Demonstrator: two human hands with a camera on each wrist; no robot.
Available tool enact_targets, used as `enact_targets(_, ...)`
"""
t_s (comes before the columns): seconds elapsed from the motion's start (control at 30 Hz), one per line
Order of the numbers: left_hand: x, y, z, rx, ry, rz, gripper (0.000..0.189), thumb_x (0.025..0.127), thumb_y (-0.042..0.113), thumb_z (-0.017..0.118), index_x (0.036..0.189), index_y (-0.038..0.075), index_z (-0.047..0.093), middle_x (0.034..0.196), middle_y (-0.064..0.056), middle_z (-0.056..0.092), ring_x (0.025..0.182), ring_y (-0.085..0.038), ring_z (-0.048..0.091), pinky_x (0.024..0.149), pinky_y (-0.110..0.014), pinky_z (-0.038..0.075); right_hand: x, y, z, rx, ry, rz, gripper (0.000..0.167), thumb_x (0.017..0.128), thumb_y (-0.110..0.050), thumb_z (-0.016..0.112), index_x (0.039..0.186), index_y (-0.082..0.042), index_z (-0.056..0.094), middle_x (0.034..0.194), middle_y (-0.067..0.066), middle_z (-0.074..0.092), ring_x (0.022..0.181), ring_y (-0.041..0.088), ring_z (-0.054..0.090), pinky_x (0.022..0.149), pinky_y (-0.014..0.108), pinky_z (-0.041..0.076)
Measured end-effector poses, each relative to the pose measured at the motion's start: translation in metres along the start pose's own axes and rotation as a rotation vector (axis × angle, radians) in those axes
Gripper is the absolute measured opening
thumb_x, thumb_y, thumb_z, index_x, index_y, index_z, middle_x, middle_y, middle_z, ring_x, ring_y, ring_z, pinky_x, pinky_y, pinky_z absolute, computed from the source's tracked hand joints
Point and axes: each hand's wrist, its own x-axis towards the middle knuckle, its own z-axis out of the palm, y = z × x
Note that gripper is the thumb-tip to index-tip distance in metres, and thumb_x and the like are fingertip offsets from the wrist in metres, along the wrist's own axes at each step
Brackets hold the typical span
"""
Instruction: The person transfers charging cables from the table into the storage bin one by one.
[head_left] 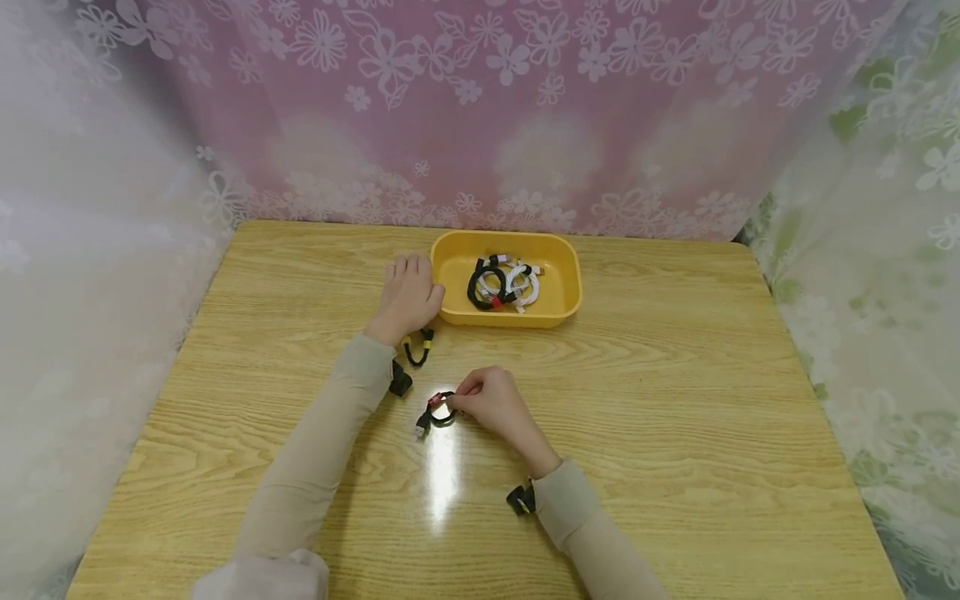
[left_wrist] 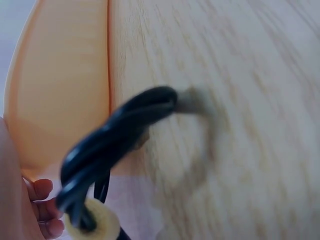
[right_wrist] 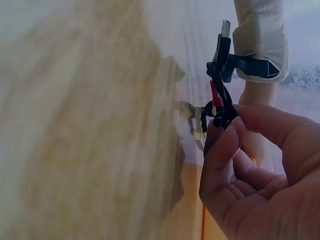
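Observation:
In the head view my right hand [head_left: 495,406] pinches a small coiled black USB cable [head_left: 444,422] with a red tie. Its metal plug points up in the right wrist view, with thumb and fingertips gripping the coil [right_wrist: 223,50]. My left hand [head_left: 408,296] rests against the left side of the yellow bin [head_left: 567,287], fingers loosely bent and thumb by the rim. Under the left wrist lies another black cable [head_left: 417,362] with yellow ties, looming large and blurred in the left wrist view as a twisted black loop [left_wrist: 115,130].
Inside the bin lie a coiled black cable [head_left: 472,290] with a red tie and white coiled cables [head_left: 533,289]. A wood-grain table [head_left: 675,375] carries everything, and a pink floral curtain [head_left: 480,125] hangs behind its far edge. Black devices are strapped at both wrists.

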Motion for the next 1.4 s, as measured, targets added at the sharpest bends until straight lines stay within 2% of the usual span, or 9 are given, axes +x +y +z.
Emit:
enact_targets(0.2,0.0,0.0,0.0,-0.003,-0.015,-0.006,0.016,0.099,0.02,0.037,0.094,0.005,0.039,0.097,-0.014,0.038,0.091,-0.033,0.031,0.083,-0.043,0.022,0.004,-0.003,-0.009,0.039,0.015,0.006,0.012,0.081,-0.013,0.079,0.075,-0.004,0.072,0.063,0.008,0.067,0.056,0.022,0.064,0.05,0.025,0.046)
enact_targets(0.4,0.0,-0.001,0.0,0.005,-0.018,-0.015,0.017,0.098,0.021,0.036,0.095,0.005,0.039,0.098,-0.014,0.039,0.092,-0.033,0.032,0.084,-0.044,0.023,0.01,-0.011,-0.025,0.029,0.054,0.035,0.011,0.082,-0.013,0.077,0.076,-0.005,0.073,0.065,0.014,0.067,0.06,0.032,0.064,0.049,0.025,0.043)
enact_targets(0.53,0.001,-0.001,0.001,0.011,-0.016,-0.018,0.017,0.097,0.021,0.037,0.096,0.004,0.04,0.098,-0.015,0.04,0.092,-0.034,0.032,0.084,-0.044,0.024,0.015,-0.015,-0.034,0.012,0.075,0.07,0.011,0.083,-0.015,0.077,0.079,-0.005,0.072,0.066,0.011,0.067,0.06,0.027,0.062,0.05,0.025,0.042)
enact_targets(0.67,0.0,-0.001,0.001,0.005,-0.013,-0.021,0.017,0.097,0.021,0.038,0.096,0.004,0.039,0.099,-0.014,0.04,0.093,-0.033,0.032,0.085,-0.044,0.023,0.022,-0.017,-0.043,-0.007,0.097,0.051,0.011,0.082,-0.014,0.077,0.078,-0.004,0.073,0.063,0.007,0.065,0.056,0.019,0.059,0.05,0.025,0.042)
enact_targets(0.87,0.0,-0.001,0.0,-0.005,-0.008,-0.017,0.017,0.097,0.021,0.038,0.095,0.004,0.039,0.097,-0.014,0.04,0.092,-0.034,0.032,0.084,-0.044,0.023,0.034,-0.018,-0.058,0.011,0.116,0.023,0.011,0.082,-0.013,0.077,0.079,-0.002,0.073,0.061,0.006,0.065,0.064,0.034,0.065,0.052,0.025,0.043)
enact_targets(0.93,-0.001,-0.001,0.0,-0.002,-0.008,-0.013,0.016,0.097,0.02,0.038,0.094,0.004,0.039,0.096,-0.014,0.039,0.091,-0.034,0.031,0.083,-0.044,0.022,0.039,-0.02,-0.063,0.025,0.118,0.025,0.011,0.082,-0.012,0.076,0.08,-0.001,0.073,0.062,0.007,0.066,0.068,0.039,0.066,0.053,0.027,0.046)
enact_targets(1.07,-0.001,-0.001,-0.001,-0.002,-0.014,-0.013,0.016,0.098,0.02,0.038,0.094,0.004,0.039,0.096,-0.014,0.039,0.091,-0.033,0.031,0.083,-0.043,0.022,0.047,-0.025,-0.074,0.05,0.129,0.028,0.012,0.083,-0.01,0.075,0.082,0.001,0.073,0.068,0.014,0.069,0.074,0.045,0.066,0.062,0.04,0.054)
enact_targets(1.17,-0.001,-0.001,-0.002,-0.006,-0.025,-0.014,0.017,0.097,0.021,0.036,0.094,0.005,0.038,0.096,-0.014,0.038,0.091,-0.033,0.031,0.083,-0.043,0.022,0.054,-0.029,-0.084,0.046,0.151,0.021,0.012,0.083,-0.011,0.075,0.081,0.001,0.073,0.071,0.016,0.069,0.075,0.045,0.066,0.068,0.047,0.055)
enact_targets(1.4,-0.002,0.002,-0.005,-0.02,-0.029,-0.003,0.016,0.097,0.02,0.034,0.092,0.005,0.037,0.094,-0.014,0.037,0.089,-0.033,0.03,0.082,-0.042,0.02,0.074,-0.037,-0.105,0.074,0.181,0.016,0.012,0.084,-0.009,0.076,0.081,0.002,0.073,0.064,0.007,0.066,0.074,0.042,0.068,0.073,0.05,0.057)
